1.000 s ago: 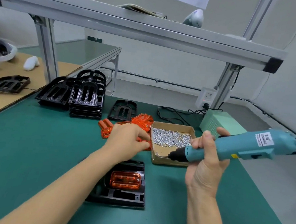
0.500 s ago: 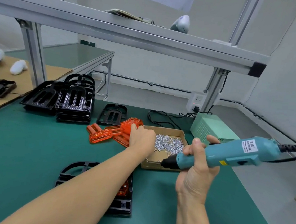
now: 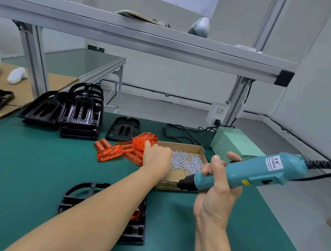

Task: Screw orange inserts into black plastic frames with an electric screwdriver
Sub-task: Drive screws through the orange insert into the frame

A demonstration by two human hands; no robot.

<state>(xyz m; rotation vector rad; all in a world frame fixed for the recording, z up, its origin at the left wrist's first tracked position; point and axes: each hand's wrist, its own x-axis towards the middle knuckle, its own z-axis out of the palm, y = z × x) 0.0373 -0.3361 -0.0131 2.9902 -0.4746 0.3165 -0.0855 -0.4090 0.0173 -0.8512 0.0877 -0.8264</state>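
Forearm (image 3: pixel 100 206) across black frame (image 3: pixel 77 191), orange insert (image 3: pixel 136 215) mostly hidden.

orange inserts (image 3: pixel 126 151) piled, black frame (image 3: pixel 85 194) flat, screwdriver (image 3: pixel 243 171) tilted

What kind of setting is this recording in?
Most likely a small factory assembly bench: stacked black plastic frames on a green mat, a carton of loose screws, and a corded electric screwdriver under an aluminium shelf frame.
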